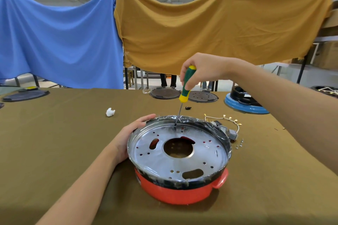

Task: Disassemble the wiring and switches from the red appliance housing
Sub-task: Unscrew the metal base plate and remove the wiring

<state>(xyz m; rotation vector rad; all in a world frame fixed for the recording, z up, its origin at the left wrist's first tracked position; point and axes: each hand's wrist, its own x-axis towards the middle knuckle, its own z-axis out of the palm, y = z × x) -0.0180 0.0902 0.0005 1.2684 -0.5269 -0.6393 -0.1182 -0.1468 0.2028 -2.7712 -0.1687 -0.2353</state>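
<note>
The red appliance housing [175, 191] sits on the olive table, capped by a perforated metal plate [204, 150] with a big centre hole. My left hand [131, 135] holds the housing's left rim, fingers curved over the edge. My right hand [201, 71] grips a green-and-yellow screwdriver [186, 86] held nearly upright, its tip on the far part of the plate. Removed white wiring with brass terminals [225, 118] and grey switch parts [228, 131] lie just right of the housing, beside loose screws [239, 144].
A crumpled white scrap [110, 112] and a small black piece [188, 108] lie beyond the housing. Dark round plates [165, 93] and a blue-rimmed appliance base [245, 104] stand at the far edge. Blue and mustard cloths hang behind.
</note>
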